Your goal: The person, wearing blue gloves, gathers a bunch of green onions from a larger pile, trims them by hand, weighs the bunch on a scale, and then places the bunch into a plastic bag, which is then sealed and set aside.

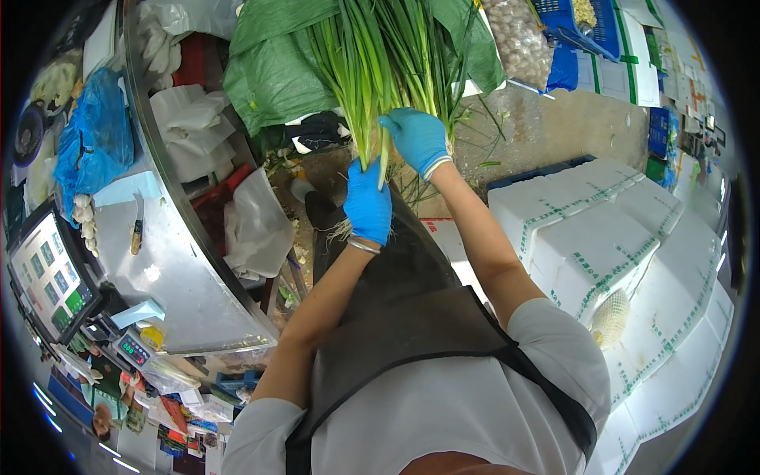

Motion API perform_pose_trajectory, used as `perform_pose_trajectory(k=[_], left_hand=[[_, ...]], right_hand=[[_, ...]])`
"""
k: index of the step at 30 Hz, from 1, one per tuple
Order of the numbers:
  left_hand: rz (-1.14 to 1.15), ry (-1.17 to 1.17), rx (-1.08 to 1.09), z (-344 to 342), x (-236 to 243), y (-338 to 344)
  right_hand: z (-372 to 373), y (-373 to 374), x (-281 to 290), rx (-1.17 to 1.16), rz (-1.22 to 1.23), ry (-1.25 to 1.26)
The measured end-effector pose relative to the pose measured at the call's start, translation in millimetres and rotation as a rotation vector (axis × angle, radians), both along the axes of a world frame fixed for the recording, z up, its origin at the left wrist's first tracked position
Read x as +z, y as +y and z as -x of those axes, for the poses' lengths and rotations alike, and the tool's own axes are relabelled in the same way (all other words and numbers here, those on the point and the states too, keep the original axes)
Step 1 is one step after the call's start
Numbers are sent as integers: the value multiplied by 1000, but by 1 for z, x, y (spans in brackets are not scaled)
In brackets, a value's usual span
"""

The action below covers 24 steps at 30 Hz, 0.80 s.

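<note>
The person is standing in a dark apron (pixel 412 293) and is gripping a long bunch of green spring onions (pixel 380 63) with both hands, each in a blue rubber glove. The left hand (pixel 368 204) is wrapping closed around the pale lower stalks just above the stringy roots, which are hanging out below the fist; the right hand (pixel 418 138) is closing on the same bunch slightly higher up and just beside the left, so the two hands are sitting close together on the one bundle. The bunch is rising away from the body, its leaves lying across a crumpled green plastic sheet (pixel 273 67) on the ground. Beyond it, a clear plastic bag (pixel 518 36) is holding pale garlic bulbs, and a blue plastic crate (pixel 578 20) is holding a small heap of yellowish produce. To the right, white foam boxes with green tape (pixel 602 237) are standing stacked and shut, their contents hidden; a small netted bag of pale produce (pixel 611 317) is resting against them. To the left, a curved steel counter (pixel 182 269) is carrying a knife (pixel 137 226), a row of garlic cloves (pixel 83 222) and a blue plastic bag (pixel 95 134).
</note>
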<state>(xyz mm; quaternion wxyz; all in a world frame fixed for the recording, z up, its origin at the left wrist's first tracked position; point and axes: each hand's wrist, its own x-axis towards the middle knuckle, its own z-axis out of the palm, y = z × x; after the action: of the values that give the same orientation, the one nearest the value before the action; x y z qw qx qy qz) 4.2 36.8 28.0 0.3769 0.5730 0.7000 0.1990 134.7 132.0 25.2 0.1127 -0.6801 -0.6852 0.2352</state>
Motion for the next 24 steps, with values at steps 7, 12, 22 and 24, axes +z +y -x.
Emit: perform_pose_trajectory(k=[7,12,22,24], left_hand=[[171,-527,75,21,-33,-11],[368,-1106,456,13,-21,6],[738,-1801,623,81,-22,5],[676,-1667,542,80,-17,2]], right_hand=[[46,-39,66,628,-101,464],[108,-79,78,990,417,550],[19,-34,2,-524,474,890],[29,-32,-1,-472,439,869]])
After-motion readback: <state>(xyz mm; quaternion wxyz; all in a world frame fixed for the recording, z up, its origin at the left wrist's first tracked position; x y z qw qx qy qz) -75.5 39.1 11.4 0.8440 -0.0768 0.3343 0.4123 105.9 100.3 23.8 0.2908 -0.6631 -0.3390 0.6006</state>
